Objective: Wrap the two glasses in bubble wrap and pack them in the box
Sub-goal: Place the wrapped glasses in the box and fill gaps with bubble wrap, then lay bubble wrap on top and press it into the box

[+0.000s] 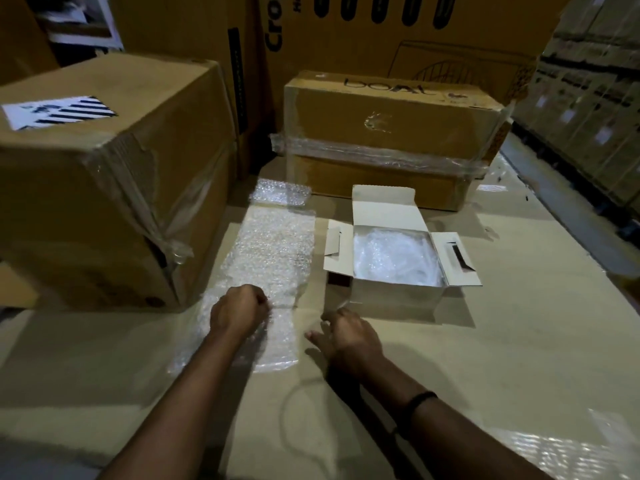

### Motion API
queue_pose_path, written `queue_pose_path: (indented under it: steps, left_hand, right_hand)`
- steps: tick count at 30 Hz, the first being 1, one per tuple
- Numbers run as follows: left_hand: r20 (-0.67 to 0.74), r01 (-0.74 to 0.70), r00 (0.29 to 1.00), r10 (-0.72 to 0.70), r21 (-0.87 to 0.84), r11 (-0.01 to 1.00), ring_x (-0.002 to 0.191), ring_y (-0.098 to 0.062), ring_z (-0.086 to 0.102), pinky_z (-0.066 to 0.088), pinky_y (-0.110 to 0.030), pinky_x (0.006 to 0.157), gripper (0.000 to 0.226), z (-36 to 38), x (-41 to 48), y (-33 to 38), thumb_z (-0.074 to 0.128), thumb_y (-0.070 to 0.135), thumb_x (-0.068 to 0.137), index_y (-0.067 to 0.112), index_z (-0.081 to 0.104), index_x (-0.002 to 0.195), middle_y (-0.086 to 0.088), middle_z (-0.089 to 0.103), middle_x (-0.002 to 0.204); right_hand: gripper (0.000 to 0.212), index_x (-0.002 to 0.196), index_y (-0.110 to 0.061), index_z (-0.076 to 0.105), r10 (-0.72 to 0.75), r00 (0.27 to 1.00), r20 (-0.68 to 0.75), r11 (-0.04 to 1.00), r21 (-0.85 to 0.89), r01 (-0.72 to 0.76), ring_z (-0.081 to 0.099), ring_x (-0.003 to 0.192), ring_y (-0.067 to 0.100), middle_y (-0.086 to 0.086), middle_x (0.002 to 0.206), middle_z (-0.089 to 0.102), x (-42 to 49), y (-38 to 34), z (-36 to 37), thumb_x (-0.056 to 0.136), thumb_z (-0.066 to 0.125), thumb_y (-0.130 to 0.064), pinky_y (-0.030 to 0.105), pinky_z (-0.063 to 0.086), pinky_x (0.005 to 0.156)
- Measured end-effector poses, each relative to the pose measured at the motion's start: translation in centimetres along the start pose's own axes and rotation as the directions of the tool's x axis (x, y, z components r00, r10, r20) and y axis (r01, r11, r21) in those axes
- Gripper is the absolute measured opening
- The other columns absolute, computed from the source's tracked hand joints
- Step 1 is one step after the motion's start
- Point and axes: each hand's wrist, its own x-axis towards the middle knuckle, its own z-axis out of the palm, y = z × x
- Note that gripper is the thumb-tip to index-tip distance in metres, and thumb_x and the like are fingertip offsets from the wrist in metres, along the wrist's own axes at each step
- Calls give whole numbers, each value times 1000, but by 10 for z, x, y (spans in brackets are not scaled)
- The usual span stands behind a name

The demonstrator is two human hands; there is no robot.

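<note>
A pale, flat cardboard worktop [485, 341] with glossy patches is seen in a dim storeroom. The left hand [239, 311] is laid on the near part of a long clear bubble wrap sheet [273, 251], its fingers curled under; whether anything is gripped cannot be told. The right hand [349, 337] is held just beside the sheet's edge, fingers loosely spread and holding nothing. Just beyond the right hand, a small white cardboard box [394, 296] is stood with its flaps open, and a bubble-wrapped bundle [394, 254] is seen inside. A large taped brown carton [104, 202] is set beyond and outside the left hand, and a long taped brown carton [391, 133] beyond the white box.
</note>
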Motion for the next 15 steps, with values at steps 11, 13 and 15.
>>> queue_pose_path:
  steps: [11,13,15]
  left_hand:
    - [-149,-102,987,62,-278,955,102,-24,63,49,-35,86,21,11,29,-12,67,43,86,27,75,96,-1,73,105]
    - [-155,-93,985,76,-101,991,123,-31,47,38,-41,101,34,19,42,-25,62,45,88,33,66,120,-6,59,132]
    - [-61,-122,990,124,40,992,132,-32,36,29,-45,107,42,27,50,-34,54,46,93,38,54,134,-7,45,146]
  right_hand:
    - [33,103,-21,64,137,990,19,971,197,-138,58,107,30,9,110,66,-5,-42,14,75,68,-39,31,45,85]
    - [18,94,-22,63,108,989,104,928,345,-137,62,95,23,5,97,67,-8,-37,3,77,69,-26,26,43,72]
    - [16,89,-23,60,45,990,132,880,463,-102,60,81,15,1,85,63,-14,-28,-10,78,70,-16,27,44,69]
